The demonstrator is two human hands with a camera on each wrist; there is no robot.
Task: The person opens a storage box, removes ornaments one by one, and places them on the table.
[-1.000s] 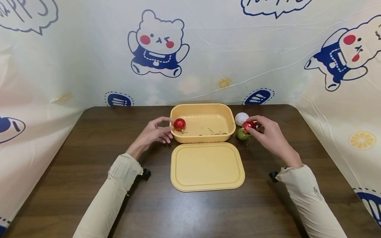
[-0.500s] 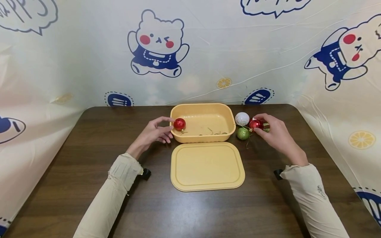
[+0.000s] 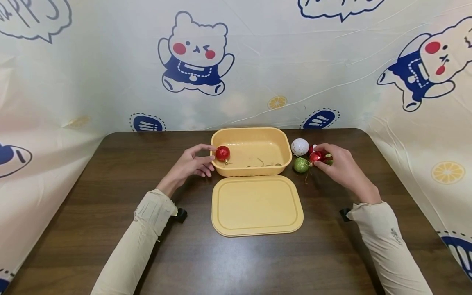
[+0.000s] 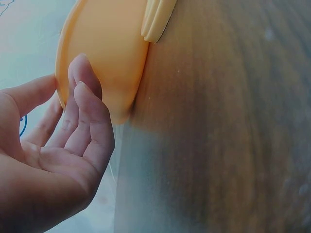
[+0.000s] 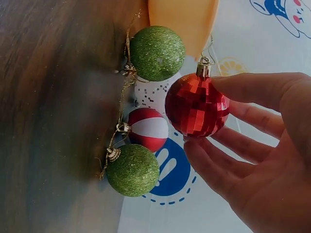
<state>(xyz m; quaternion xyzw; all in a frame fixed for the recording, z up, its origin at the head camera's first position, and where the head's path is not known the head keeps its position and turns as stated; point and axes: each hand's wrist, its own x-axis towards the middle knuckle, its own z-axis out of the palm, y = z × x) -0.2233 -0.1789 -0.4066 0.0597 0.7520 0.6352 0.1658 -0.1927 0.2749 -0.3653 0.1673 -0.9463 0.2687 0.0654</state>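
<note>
Comparing the head view with the two earlier frames: the right hand (image 3: 341, 168) has carried its faceted red mirror bauble (image 3: 316, 156) from in front of the green glitter bauble (image 3: 300, 165) toward the right of the frame, and now holds it just right of centre, close above the dark wooden desk (image 3: 110, 205) among the loose ornaments beside a white speckled bauble (image 3: 299, 146). Over the last half second it moved only slightly. The left hand (image 3: 189, 164) has not shifted; it pinches a second red glitter bauble (image 3: 222, 153) at the left rim of the shallow yellow plastic tub (image 3: 274, 135). A flat yellow lid (image 3: 257, 205) lies below the tub, centre frame.

Left wrist view: the fingers (image 4: 90, 104) lie loosely curved against the yellow tub wall (image 4: 107, 43), upper left; the bauble itself is not visible here.

Right wrist view: thumb and fingers (image 5: 214, 167) grip the mirror bauble (image 5: 197, 105), centre frame, clear of the desk. Left of it sit two green glitter baubles (image 5: 157, 53) (image 5: 132, 170) and a red-and-white striped bauble (image 5: 147, 129). Judgement: this bauble is being added to the pile outside the tub.
</note>
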